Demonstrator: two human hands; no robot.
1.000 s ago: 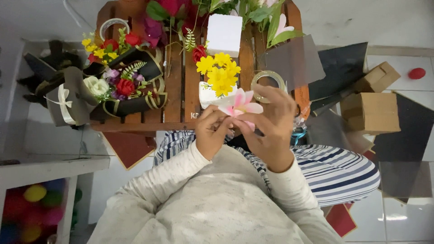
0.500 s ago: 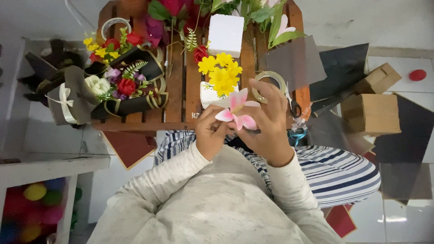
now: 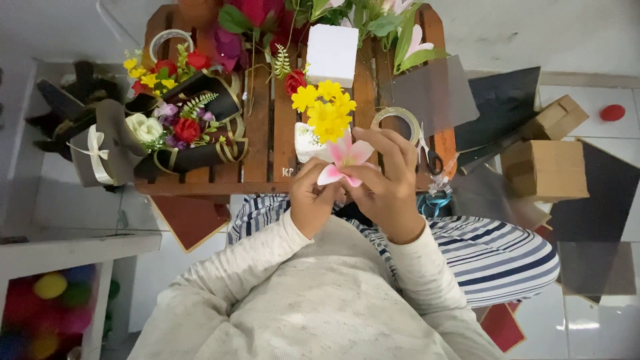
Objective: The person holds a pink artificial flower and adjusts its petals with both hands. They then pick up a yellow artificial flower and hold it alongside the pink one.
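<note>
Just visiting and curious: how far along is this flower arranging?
One arrangement of red, white and purple flowers in dark wrapping looks finished, lying on the wooden table. In hand: the left hand and right hand hold a pink lily beside the yellow flowers in a white holder. Loose flowers at the far end look unused.

A home craft corner for flower arranging: a slatted wooden tabletop (image 3: 263, 127) on a tiled floor (image 3: 587, 320), crowded with artificial blooms (image 3: 327, 107), a finished bouquet (image 3: 167, 127) at nine o'clock, tape roll (image 3: 397, 117), scissors (image 3: 430, 157), and cardboard boxes (image 3: 543, 167) at three o'clock.
</note>
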